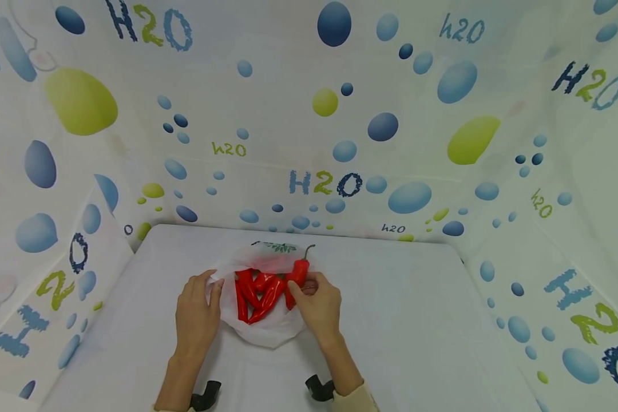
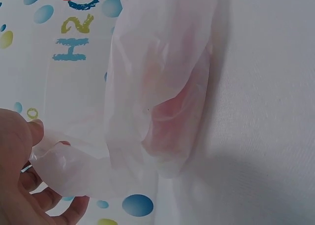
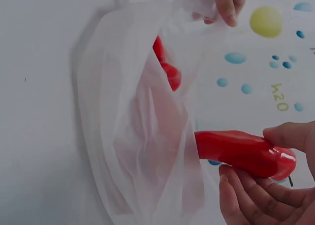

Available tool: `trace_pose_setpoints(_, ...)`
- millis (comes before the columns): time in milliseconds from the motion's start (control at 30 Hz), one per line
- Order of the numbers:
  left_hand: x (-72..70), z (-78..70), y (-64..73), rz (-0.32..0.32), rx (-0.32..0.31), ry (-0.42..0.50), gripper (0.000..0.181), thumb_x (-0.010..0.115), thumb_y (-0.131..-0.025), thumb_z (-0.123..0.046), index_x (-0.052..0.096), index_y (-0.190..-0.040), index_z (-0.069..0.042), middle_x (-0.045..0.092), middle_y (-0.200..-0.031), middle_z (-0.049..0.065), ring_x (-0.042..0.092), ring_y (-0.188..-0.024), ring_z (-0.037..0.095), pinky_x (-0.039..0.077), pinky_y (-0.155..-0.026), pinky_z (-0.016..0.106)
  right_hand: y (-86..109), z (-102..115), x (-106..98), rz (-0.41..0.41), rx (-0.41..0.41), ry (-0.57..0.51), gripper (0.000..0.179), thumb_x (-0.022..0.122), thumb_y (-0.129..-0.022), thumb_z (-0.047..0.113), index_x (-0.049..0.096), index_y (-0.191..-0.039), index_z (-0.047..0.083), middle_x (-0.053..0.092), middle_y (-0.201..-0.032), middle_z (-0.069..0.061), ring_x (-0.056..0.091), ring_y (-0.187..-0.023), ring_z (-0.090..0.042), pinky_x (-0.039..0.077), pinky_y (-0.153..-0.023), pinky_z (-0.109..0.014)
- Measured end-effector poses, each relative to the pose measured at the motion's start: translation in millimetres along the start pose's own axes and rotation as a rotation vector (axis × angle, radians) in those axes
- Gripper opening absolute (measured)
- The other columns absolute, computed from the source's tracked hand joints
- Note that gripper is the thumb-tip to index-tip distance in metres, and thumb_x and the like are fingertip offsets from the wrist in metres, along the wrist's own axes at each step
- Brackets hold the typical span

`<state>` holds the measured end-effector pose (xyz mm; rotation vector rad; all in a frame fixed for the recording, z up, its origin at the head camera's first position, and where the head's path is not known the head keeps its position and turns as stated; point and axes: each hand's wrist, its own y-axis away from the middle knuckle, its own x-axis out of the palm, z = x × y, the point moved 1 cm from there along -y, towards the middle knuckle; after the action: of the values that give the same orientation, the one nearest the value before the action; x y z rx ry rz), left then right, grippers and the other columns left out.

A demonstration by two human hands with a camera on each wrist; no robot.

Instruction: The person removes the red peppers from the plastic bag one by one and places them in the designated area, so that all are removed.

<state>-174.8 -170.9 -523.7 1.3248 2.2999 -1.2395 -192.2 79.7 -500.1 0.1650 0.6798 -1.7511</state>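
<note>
A thin white plastic bag (image 1: 273, 339) sits on the table with several red peppers (image 1: 269, 294) inside its open mouth. My left hand (image 1: 199, 309) pinches the bag's left rim between thumb and fingers; the left wrist view shows the film (image 2: 64, 171) pulled out taut. At the right side of the mouth, my right hand (image 1: 319, 303) grips one long red pepper (image 1: 299, 273), its green stem pointing up and away. In the right wrist view this pepper (image 3: 241, 148) lies between thumb and fingers, and its far end is hidden behind the bag's edge.
A white cloth covers the table (image 1: 401, 320). White curtains (image 1: 288, 114) printed with blue and green drops and "H2O" lettering stand behind and at both sides. Dark curved wrist mounts (image 1: 319, 389) show beneath both forearms.
</note>
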Motion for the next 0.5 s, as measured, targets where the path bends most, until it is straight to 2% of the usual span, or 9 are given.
trace_pose_setpoints(267, -0.5, 0.3, 0.0, -0.023, 0.013, -0.006, 0.036, 0.076, -0.095, -0.006, 0.064, -0.128, 0.001, 0.067, -0.107, 0.021, 0.064, -0.1, 0.042, 0.052, -0.084, 0.058, -4.3, -2, -10, -0.025, -0.042, 0.018, 0.029, 0.08, -0.094, 0.026, 0.073, -0.112, 0.005, 0.077, -0.091, -0.004, 0.072, -0.076, -0.016, 0.06, -0.067, -0.025)
trace_pose_setpoints(500, -0.9, 1.5, -0.1, -0.045, 0.035, 0.007, 0.034, 0.076, -0.095, -0.006, 0.065, -0.126, 0.001, 0.067, -0.104, 0.021, 0.064, -0.098, 0.043, 0.051, -0.082, 0.057, -9.1, -10, -19, -0.051, -0.028, 0.004, 0.033, 0.081, -0.093, 0.023, 0.073, -0.118, 0.004, 0.076, -0.093, -0.005, 0.071, -0.078, -0.017, 0.061, -0.072, -0.026)
